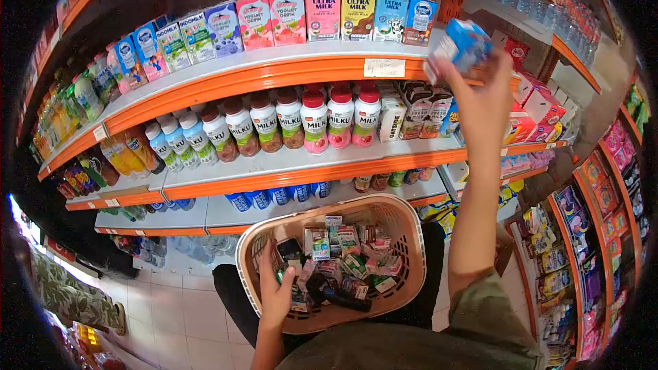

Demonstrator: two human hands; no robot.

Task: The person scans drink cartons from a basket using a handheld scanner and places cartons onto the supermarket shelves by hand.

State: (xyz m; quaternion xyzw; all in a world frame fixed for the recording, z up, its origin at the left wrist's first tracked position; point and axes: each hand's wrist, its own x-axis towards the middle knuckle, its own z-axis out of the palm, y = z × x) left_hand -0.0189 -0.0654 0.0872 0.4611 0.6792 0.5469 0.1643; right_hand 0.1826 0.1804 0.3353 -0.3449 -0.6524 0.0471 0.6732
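My right hand is raised at the right end of the upper shelf, its fingers wrapped round a blue milk carton. The carton is tilted and slightly blurred, just in front of a row of upright cartons that ends with a blue-and-brown one. Low in the view, my left hand reaches over the left side of a tan plastic basket, thumb and fingers apart. Its fingertips lie by a dark item and small cartons in the basket. A black bottle-like object lies among them.
The upper shelf edge is orange, with a paper price label on it. Below stand several milk bottles. Blue cans fill part of a lower shelf. Racks of packets rise on the right. The basket rests on my lap.
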